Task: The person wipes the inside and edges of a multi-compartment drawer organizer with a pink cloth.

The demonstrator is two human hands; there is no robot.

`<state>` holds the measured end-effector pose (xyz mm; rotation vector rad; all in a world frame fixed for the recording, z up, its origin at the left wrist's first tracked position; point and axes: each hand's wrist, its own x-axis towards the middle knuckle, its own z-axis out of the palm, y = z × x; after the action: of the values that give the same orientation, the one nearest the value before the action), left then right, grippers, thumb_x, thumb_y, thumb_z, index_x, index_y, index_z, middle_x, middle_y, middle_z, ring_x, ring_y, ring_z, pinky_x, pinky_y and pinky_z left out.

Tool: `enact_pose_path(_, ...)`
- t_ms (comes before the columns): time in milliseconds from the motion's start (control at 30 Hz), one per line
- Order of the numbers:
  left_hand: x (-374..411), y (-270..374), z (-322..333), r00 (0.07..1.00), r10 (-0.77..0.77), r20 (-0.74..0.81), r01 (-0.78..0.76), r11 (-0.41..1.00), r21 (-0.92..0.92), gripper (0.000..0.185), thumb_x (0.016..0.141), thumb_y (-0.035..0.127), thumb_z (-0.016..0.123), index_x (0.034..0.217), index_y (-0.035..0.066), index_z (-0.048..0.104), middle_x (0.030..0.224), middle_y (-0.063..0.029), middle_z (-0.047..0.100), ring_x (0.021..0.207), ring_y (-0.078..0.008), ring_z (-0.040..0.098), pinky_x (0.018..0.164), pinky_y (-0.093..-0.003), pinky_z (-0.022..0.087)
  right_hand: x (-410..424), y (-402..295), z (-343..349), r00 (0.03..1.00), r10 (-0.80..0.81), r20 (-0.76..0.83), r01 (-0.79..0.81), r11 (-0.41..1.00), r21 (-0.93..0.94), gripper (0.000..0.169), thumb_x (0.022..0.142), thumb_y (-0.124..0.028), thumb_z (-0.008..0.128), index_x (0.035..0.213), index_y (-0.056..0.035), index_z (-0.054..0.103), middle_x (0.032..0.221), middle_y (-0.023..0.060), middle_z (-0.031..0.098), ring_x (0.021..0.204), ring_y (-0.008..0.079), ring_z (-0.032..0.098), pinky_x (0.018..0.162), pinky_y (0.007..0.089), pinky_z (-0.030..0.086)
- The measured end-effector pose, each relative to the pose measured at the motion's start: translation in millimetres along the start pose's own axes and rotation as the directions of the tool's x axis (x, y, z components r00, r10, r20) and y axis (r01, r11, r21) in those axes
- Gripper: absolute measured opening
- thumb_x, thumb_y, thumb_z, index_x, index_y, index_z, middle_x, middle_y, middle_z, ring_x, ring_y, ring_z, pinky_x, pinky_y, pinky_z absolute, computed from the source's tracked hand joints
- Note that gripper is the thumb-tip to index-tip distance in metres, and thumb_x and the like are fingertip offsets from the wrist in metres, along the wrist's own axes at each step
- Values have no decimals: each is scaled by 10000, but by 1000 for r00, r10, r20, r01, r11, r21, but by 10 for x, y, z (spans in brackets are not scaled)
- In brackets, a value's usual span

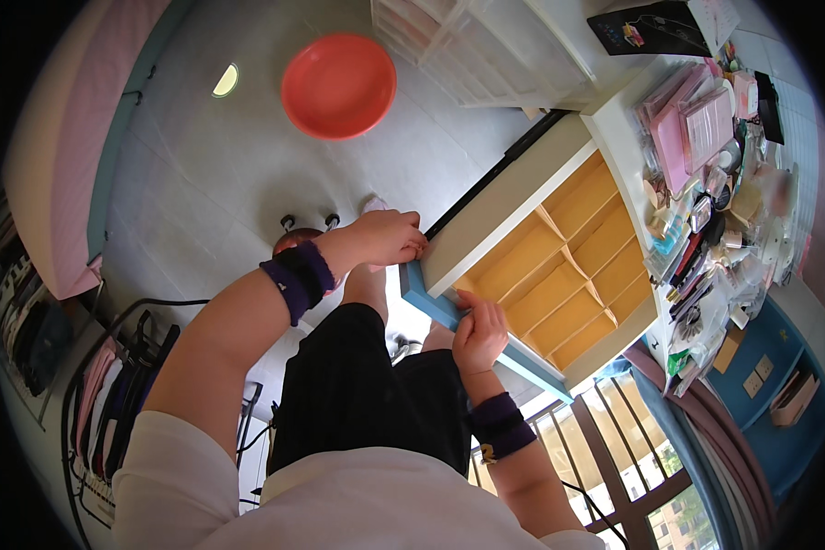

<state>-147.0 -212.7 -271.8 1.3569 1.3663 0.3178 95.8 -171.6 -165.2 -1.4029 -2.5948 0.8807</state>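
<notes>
A white drawer (505,206) with a blue front (429,302) stands pulled out from the desk. Inside it, a yellow divider insert (533,265) forms several compartments, with no items visible in them. My left hand (388,238) is at the drawer's left corner, its fingers curled on the end of the front. Farther right, my right hand (480,333) grips the top edge of the front, one digit reaching over the inner side. The undersides of both hands are hidden. Each wrist wears a dark purple band.
A red plastic basin (339,86) lies on the grey tiled floor (199,158). Cosmetics, pens and pink boxes (708,130) crowd the desk top at the right. Translucent storage drawers (495,55) are beyond the drawer. Hanging clothes (113,405) are at the left, a barred window (612,440) at the lower right.
</notes>
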Motion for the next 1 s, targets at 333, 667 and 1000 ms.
enact_pose_path(333, 677, 509, 269, 729, -52, -683, -237, 916, -323, 456, 1016, 147, 480, 1450, 32, 400, 1326, -181, 516, 1283, -298, 460, 1105, -489, 350, 11, -32, -6, 1000, 10, -3, -10, 1000, 15, 274, 743, -18, 551, 943, -115, 711, 811, 41, 660, 772, 268, 628, 677, 374, 531)
enact_pose_path(667, 1840, 701, -680, 694, 247, -677, -410, 908, -88, 437, 1077, 178, 373, 1489, 34, 380, 1458, -183, 439, 1364, -328, 397, 1206, -455, 214, -20, -8, 17, 999, 23, -24, -22, 999, 33, 250, 730, -43, 584, 933, -119, 710, 838, 54, 662, 783, 272, 631, 676, 374, 535)
enact_pose_path(1000, 1426, 481, -451, 782, 261, -566, -299, 954, 27, 484, 1079, 203, 335, 1528, 22, 335, 1536, -166, 416, 1372, -333, 419, 1180, -440, 274, -20, 12, -19, 999, -24, -35, 26, 999, 46, 237, 737, -53, 595, 934, -123, 707, 842, 53, 656, 782, 272, 628, 687, 367, 533)
